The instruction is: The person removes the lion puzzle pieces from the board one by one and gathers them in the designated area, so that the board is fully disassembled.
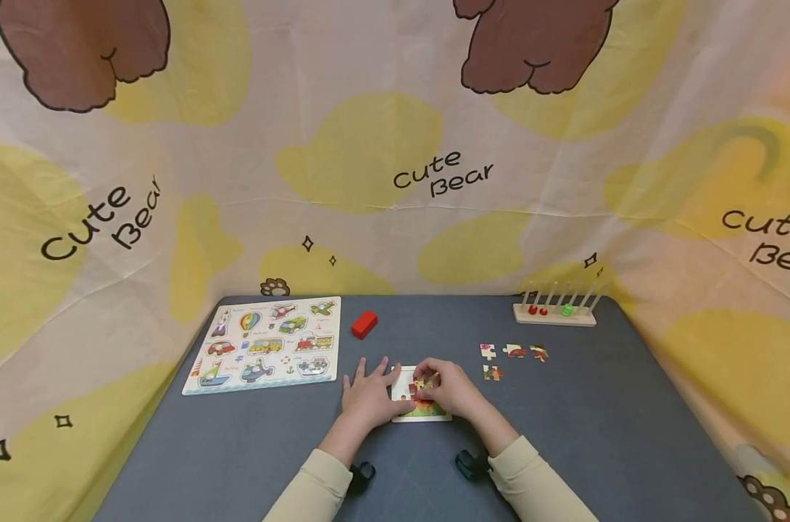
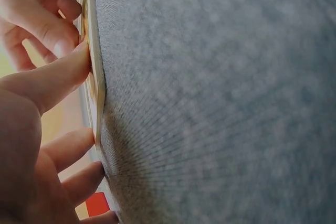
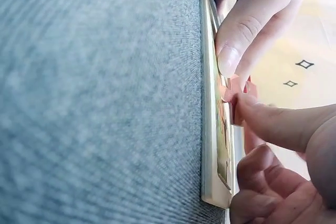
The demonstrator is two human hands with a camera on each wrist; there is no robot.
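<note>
A small jigsaw tray (image 1: 403, 377) lies flat on the grey table, its lower part filled with a colourful picture and its upper left bare white. My left hand (image 1: 369, 399) rests at its left side with fingers spread, the thumb (image 2: 65, 74) pressing on the tray. Over the tray's right half, my right hand (image 1: 452, 388) pinches a reddish jigsaw piece (image 3: 234, 88) between thumb and finger, at the surface of the picture. Several loose jigsaw pieces (image 1: 514, 351) lie to the right, beyond the right hand. The piece's printed face is mostly hidden by the fingers.
At the left lies a large vehicle picture board (image 1: 238, 362). A red block (image 1: 364, 325) sits behind the tray. Toward the back right stands a wooden peg rack (image 1: 554, 315) with red and green beads. Printed cloth (image 1: 369, 239) hangs behind the table.
</note>
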